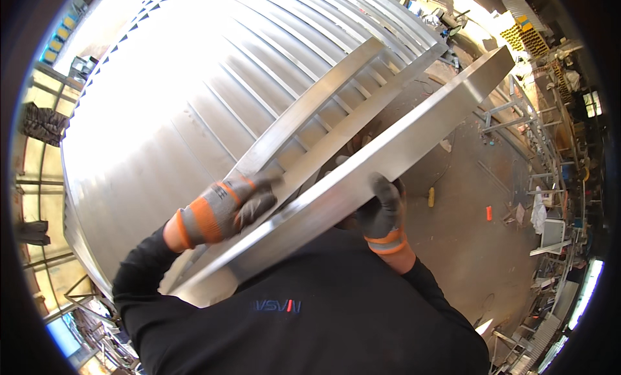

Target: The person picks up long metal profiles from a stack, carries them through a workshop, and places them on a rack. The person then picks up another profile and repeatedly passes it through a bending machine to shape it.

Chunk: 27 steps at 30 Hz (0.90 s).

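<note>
A long, bright metal beam [362, 161] slants across in front of my chest, from lower left to upper right. My right hand [383, 213], in a grey and orange work glove, grips its near side, thumb on the face and some fingers hidden behind. My left hand [223, 207], gloved alike, hovers between the beam and a large ribbed metal panel [149, 161]. Thumb and fingers there are apart, the fingertips slightly blurred, with nothing seen between them. A raised metal rail [310, 106] runs along the panel's edge just beyond this hand.
Short crosspieces join the rail to the panel's outer edge strip [362, 119]. On the floor at right lie a yellow object [431, 197] and an orange one [489, 213]. Metal stands [511, 113] and stacked materials line the right side. Yellow blocks [525, 35] are piled far right.
</note>
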Motion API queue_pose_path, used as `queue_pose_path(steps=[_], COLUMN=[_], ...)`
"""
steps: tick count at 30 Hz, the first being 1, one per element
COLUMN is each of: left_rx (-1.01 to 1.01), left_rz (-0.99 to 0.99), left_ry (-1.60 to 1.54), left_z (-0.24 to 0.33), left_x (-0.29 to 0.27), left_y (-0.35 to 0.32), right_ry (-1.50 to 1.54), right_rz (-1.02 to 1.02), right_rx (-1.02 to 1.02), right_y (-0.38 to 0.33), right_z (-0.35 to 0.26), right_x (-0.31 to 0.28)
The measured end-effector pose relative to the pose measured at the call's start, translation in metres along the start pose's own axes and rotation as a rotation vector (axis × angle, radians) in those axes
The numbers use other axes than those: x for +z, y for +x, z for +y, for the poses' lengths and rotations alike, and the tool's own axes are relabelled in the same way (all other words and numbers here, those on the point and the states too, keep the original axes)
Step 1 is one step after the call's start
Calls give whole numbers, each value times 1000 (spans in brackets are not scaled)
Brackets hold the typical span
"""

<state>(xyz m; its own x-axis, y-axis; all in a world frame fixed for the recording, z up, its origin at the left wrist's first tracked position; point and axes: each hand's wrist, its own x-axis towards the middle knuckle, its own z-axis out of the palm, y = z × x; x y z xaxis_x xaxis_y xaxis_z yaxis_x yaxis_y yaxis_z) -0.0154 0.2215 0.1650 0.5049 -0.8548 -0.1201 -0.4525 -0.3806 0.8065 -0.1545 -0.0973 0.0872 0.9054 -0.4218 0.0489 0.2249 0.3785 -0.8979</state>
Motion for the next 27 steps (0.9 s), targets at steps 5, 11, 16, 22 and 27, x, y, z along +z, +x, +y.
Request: queue_pose_path(steps=[5, 11, 16, 22, 27], left_rx=[-712, -524, -420, -407, -335], left_rz=[102, 198, 52, -238, -455], left_ry=[717, 591, -45, -732, -672], left_z=[-66, -91, -20, 94, 189], left_x=[43, 60, 36, 139, 302], left_y=[9, 5, 16, 79, 116], right_ry=[152, 166, 257, 255, -533], right_rz=[206, 355, 334, 346, 361], right_rx=[240, 204, 232, 97, -304], right_y=[-15, -37, -78, -170, -290], right_z=[-8, -8, -34, -69, -94], right_x=[-12, -53, -74, -176, -313])
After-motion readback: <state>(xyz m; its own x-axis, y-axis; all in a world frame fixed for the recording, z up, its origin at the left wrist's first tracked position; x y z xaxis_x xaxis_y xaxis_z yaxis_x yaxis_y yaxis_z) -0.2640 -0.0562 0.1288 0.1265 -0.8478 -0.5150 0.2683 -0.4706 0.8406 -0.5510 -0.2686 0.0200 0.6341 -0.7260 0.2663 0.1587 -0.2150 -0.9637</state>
